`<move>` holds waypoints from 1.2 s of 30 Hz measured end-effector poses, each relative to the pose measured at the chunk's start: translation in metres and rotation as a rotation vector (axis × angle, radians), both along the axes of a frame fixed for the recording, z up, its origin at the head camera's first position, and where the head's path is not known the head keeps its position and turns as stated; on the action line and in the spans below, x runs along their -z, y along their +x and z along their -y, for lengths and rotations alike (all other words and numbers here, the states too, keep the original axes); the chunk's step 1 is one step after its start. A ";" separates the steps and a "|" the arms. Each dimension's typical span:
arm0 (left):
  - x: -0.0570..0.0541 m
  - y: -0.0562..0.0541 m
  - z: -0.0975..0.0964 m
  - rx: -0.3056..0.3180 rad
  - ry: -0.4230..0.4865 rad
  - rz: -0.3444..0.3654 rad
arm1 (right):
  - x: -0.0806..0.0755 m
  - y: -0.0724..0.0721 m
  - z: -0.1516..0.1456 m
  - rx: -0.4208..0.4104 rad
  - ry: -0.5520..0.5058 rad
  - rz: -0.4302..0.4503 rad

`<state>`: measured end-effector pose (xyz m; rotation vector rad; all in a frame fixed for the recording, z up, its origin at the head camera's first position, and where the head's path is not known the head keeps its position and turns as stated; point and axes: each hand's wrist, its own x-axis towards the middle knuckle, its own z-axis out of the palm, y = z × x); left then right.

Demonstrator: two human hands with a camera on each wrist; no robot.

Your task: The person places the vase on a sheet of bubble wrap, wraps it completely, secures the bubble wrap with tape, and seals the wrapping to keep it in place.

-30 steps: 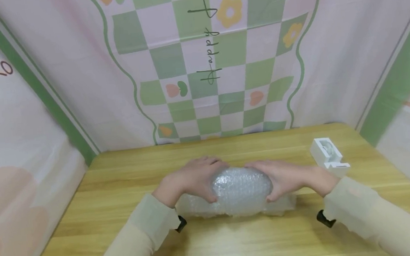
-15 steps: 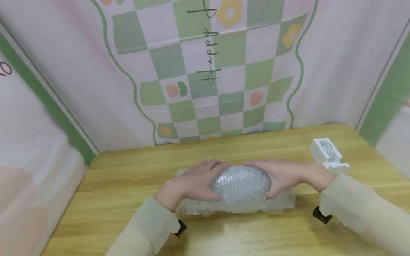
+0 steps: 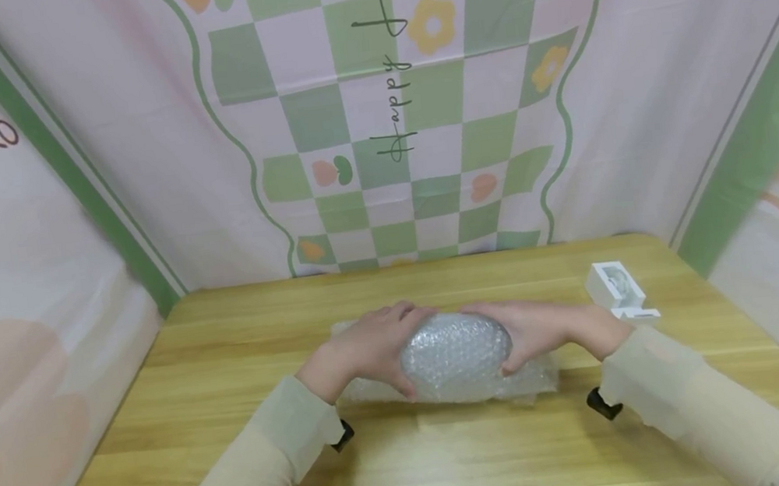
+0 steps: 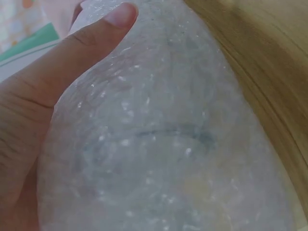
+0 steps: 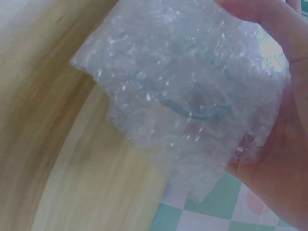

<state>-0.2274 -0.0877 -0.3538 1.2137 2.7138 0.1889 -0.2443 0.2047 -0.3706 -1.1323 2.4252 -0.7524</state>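
Note:
A bubble-wrapped bundle [image 3: 453, 354] lies across the middle of the table, rounded at its centre, with flatter ends of wrap sticking out on both sides. My left hand [image 3: 379, 350] grips its left side, thumb on the near face and fingers over the top. On the right side my right hand [image 3: 535, 331] holds it the same way. In the left wrist view the thumb [image 4: 72, 53] presses along the clear wrap, and a faint dark line shows through. Loose wrap [image 5: 187, 173] hangs from the end in the right wrist view, where a dark curved mark shows through. The item inside is veiled by the bubbles.
A small white box-like holder [image 3: 614, 285] with a clear round thing inside stands at the back right, beyond the right wrist. The wooden table [image 3: 241, 312] ends at a patterned cloth backdrop [image 3: 377, 119], with cloth walls on both sides.
The bundle's near edge has drawn slightly back, away from the body. My left thumb has slid lower on the near face. Both hands keep their hold.

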 end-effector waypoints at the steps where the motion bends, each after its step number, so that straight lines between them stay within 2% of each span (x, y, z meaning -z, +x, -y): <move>1: 0.000 0.000 0.000 -0.002 -0.007 -0.008 | -0.001 0.000 0.001 -0.004 -0.003 0.003; 13: 0.003 0.001 0.001 -0.050 -0.042 -0.022 | -0.005 -0.007 0.003 -0.030 -0.009 0.045; 23: 0.009 0.002 0.001 -0.068 -0.028 -0.032 | -0.007 -0.003 0.002 0.029 0.088 -0.063; 30: 0.008 0.005 0.000 -0.083 -0.030 -0.016 | -0.011 0.006 -0.002 0.045 0.077 -0.133; 36: 0.008 0.006 0.001 -0.092 -0.004 0.010 | -0.005 0.011 -0.007 0.059 0.053 -0.200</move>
